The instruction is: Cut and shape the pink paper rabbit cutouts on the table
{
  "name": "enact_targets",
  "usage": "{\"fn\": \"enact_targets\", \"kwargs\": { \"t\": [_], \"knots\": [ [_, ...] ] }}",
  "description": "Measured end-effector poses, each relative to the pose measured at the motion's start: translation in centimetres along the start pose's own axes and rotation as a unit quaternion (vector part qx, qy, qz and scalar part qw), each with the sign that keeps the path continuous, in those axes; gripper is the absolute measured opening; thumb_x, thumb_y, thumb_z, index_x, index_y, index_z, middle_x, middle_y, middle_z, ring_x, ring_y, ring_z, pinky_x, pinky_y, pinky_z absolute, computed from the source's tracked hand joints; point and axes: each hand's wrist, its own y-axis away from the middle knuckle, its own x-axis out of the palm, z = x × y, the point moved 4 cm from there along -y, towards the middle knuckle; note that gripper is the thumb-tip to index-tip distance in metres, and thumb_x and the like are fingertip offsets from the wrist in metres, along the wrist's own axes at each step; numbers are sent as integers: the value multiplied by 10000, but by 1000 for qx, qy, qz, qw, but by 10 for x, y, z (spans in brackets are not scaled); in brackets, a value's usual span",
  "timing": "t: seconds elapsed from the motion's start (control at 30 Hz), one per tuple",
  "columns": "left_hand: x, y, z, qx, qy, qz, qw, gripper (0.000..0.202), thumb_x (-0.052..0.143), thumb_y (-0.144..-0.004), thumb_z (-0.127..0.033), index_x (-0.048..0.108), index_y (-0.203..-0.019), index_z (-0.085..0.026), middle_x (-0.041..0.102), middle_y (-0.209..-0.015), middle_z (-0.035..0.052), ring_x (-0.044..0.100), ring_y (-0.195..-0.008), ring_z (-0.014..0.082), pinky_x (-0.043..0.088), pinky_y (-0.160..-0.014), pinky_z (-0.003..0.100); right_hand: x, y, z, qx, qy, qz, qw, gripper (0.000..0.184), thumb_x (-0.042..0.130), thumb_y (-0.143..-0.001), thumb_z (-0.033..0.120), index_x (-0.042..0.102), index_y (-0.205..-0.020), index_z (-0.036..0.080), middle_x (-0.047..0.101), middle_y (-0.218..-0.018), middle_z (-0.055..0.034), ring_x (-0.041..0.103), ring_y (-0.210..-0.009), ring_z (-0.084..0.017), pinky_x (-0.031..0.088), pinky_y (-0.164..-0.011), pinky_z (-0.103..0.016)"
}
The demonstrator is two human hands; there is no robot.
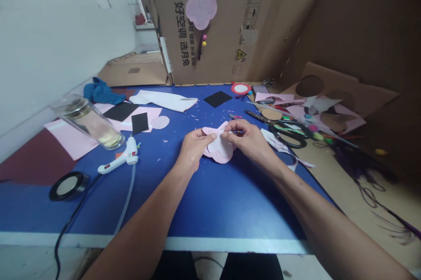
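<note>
A pink scalloped paper cutout [219, 150] lies on the blue table mat [210, 201] at the centre. My left hand [193, 147] pinches its left edge with thumb and fingers closed. My right hand [247, 140] pinches its top right edge, also closed on the paper. A white layer shows on top of the pink piece between my fingers.
A white glue gun [121, 160] with cord lies left, beside a glass jar [88, 121] and a black tape roll [68, 185]. Black scissors [289, 133] and paper scraps sit right. Black squares [140, 122], pink sheets and a blue cloth [100, 91] lie behind. A cardboard box [226, 21] bearing a pink cutout stands at the back.
</note>
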Motion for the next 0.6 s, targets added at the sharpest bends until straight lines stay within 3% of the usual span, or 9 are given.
{"fn": "enact_targets", "kwargs": {
  "t": [0.23, 0.6],
  "knots": [
    [-2, -2, 1, -2, 9, -3, 1000, 306, 916, -668, -269, 817, -929, -144, 810, -874, 100, 735, -751, 205, 561, -808, 351, 0, -1, -7, 58, -122, 7, 991, 272, 804, -736, 375, 698, -940, 229, 719, -923, -22, 600, -686, -173, 504, -581, -304],
    [-9, -7, 1, 8, 43, -29, 999, 333, 929, -666, -277, 820, -947, -136, 814, -898, 111, 752, -800, 216, 566, -858, 361, -7, -5, -4, 3, -58, -29, 998, 339, 823, -691, 290, 684, -995, 232, 738, -1033, -29, 666, -936, -216, 510, -833, -350]
  ]
}}
